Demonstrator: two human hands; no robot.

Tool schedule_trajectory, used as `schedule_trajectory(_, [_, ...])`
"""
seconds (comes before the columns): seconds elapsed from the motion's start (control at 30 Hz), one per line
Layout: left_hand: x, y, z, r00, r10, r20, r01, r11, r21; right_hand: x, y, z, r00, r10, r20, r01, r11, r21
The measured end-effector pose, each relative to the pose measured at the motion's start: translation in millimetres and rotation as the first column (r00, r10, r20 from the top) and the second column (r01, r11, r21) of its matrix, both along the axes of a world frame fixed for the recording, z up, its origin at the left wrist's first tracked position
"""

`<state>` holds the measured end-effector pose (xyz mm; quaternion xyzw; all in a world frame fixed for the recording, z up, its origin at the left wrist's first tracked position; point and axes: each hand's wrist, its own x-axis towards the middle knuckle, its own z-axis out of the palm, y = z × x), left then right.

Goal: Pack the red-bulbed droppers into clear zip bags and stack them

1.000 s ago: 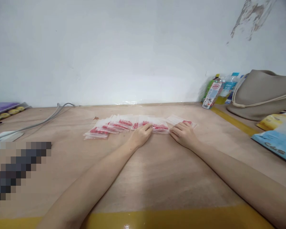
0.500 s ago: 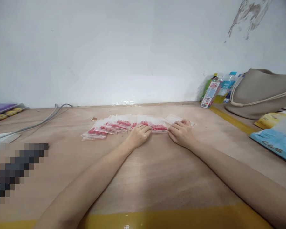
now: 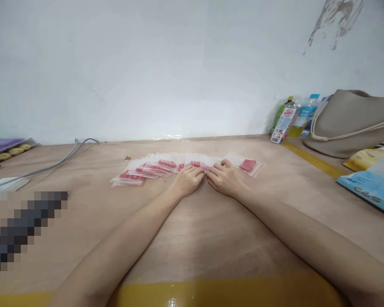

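Several clear zip bags with red pieces inside lie overlapping in a row on the table. My left hand is closed, its fingers pinching the near edge of a bag in the middle of the row. Close beside it, the fingers of my right hand are curled onto the same bag, the two sets of fingertips almost meeting. Both hands partly cover this bag and its red contents. Just right of my right hand lies another zip bag holding a red piece.
At the back right stand several bottles and a carton, beside a grey bag. Blue and yellow packs lie at the right. A grey cable runs along the left. Yellow tape marks the table's front.
My right hand has slid left along the bag toward my left hand, uncovering the zip bag on the right. My left hand has stayed in place.
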<state>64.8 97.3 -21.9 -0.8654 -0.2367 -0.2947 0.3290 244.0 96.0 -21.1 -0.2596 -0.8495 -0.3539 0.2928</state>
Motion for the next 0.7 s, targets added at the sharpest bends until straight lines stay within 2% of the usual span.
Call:
schedule_trajectory(0.2, [2,-1,1.0,1.000,-0.001,0.023,0.001,1.000,-0.009,9,-2,5,0.999,-0.019,0.030,0.018,1.000,0.019])
schedule_trajectory(0.37, [1,-2,1.2,0.999,-0.006,0.035,0.006,1.000,-0.021,32,-1,4,0.998,-0.043,0.035,0.042,0.998,0.044])
schedule_trajectory(0.53, [-1,-2,0.1,0.999,0.010,0.046,-0.008,0.999,-0.053,56,1,1,0.998,-0.056,0.025,0.055,0.998,0.014])
schedule_trajectory(0.7, [-3,0,-2.3,0.998,0.038,0.053,-0.032,0.993,-0.116,64,6,-4,0.991,-0.131,0.012,0.131,0.991,-0.020])
